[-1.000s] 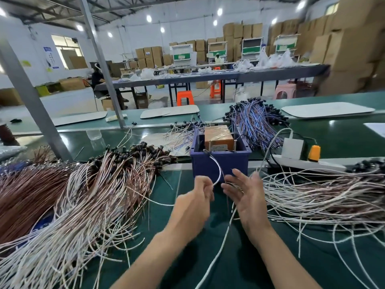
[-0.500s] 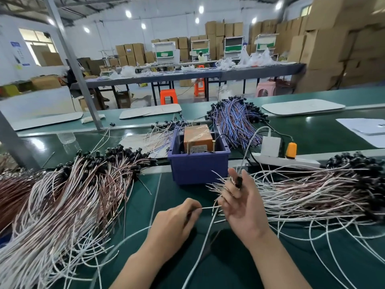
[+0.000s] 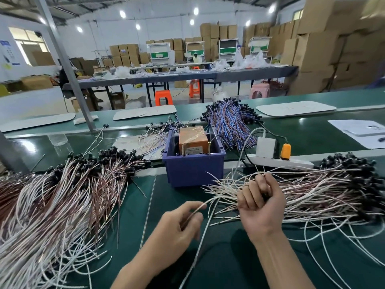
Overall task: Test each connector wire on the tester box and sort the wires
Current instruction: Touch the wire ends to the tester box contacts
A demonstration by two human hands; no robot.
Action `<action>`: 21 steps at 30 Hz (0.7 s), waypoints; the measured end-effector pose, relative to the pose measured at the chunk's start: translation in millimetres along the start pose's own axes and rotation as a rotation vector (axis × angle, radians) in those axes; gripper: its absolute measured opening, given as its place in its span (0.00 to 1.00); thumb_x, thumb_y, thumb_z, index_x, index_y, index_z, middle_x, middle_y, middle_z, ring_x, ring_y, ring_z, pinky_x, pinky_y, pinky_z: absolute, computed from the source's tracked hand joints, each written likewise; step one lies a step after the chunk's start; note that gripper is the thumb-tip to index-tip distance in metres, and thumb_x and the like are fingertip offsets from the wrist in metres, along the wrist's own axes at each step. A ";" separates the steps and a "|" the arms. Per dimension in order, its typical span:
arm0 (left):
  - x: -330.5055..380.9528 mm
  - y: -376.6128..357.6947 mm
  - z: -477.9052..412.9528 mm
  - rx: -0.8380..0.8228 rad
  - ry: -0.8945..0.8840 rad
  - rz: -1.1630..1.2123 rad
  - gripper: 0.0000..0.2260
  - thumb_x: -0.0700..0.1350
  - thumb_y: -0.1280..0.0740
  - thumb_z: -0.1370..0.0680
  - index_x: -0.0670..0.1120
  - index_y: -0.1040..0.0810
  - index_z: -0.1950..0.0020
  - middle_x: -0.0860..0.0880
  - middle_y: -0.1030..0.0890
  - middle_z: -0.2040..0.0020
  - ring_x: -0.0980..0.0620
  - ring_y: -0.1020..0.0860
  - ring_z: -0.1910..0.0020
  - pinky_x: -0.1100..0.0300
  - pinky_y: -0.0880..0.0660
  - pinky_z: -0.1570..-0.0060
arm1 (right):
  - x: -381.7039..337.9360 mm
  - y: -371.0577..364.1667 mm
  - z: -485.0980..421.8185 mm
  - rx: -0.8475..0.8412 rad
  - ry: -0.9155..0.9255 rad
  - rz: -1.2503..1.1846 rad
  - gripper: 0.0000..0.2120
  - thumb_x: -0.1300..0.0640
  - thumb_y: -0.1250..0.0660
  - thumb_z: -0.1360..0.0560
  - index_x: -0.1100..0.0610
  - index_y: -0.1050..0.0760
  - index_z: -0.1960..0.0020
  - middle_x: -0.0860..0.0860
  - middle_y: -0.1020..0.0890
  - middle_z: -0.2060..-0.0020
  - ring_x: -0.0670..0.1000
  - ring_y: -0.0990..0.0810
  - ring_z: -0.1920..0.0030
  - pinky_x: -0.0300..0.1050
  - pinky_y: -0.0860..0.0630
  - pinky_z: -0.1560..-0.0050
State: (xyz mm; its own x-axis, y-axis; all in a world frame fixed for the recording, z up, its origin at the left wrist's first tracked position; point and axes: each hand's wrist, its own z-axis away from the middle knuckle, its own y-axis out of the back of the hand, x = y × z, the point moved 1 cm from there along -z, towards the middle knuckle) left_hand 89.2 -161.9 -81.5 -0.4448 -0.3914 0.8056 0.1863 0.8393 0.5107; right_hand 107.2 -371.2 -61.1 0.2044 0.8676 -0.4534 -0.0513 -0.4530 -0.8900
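Observation:
An orange tester box [image 3: 193,139] sits inside a blue plastic bin [image 3: 193,166] at the middle of the green bench. My left hand [image 3: 179,225] pinches the end of a thin wire [image 3: 196,209] in front of the bin. My right hand [image 3: 260,203] is curled round wires at the left end of the big white and brown wire pile [image 3: 325,190] on the right. Another large pile of white and brown wires [image 3: 62,197] with black connectors lies on the left.
A bundle of blue and purple wires [image 3: 231,119] lies behind the bin. A white power strip [image 3: 279,159] with a white adapter and an orange plug sits right of the bin. Loose wires [image 3: 150,138] lie on paper behind. A grey post [image 3: 68,67] rises at left.
My right hand has moved right from the tester bin to the right pile and closed on wires there. My left hand has dropped back toward me, still pinching a wire.

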 end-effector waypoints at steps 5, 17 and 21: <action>6.9 -14.0 -0.2 -0.139 -0.010 -0.021 0.11 0.52 0.40 0.16 0.59 0.22 0.37 0.51 0.15 0.58 0.59 0.31 0.70 0.63 0.33 0.66 | 3.5 -2.9 2.3 0.006 -0.026 -0.092 0.25 0.49 0.37 0.21 0.50 0.44 0.73 0.47 0.44 0.78 0.48 0.47 0.76 0.43 0.43 0.75; 7.7 6.5 -11.9 0.197 0.032 0.342 0.13 0.51 0.42 0.16 0.55 0.18 0.42 0.48 0.16 0.47 0.47 0.19 0.57 0.59 0.23 0.62 | 51.4 -20.3 11.2 -0.117 -0.191 0.604 0.12 0.47 0.36 0.21 0.52 0.19 0.47 0.49 0.23 0.67 0.42 0.38 0.80 0.35 0.42 0.80; -1.6 9.9 -11.3 0.193 0.028 0.182 0.12 0.54 0.43 0.17 0.58 0.21 0.42 0.53 0.16 0.43 0.49 0.19 0.56 0.59 0.23 0.57 | 57.9 -19.1 16.3 -0.146 -0.121 0.774 0.11 0.49 0.38 0.17 0.41 0.16 0.47 0.45 0.15 0.59 0.40 0.33 0.78 0.30 0.36 0.76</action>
State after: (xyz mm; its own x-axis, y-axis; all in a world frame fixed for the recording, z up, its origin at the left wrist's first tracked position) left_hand 101.6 -157.2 -74.3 -0.3948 -0.2358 0.8880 0.0888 0.9522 0.2923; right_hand 104.1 -308.9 -71.2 0.0554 0.3075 -0.9499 -0.0053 -0.9513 -0.3083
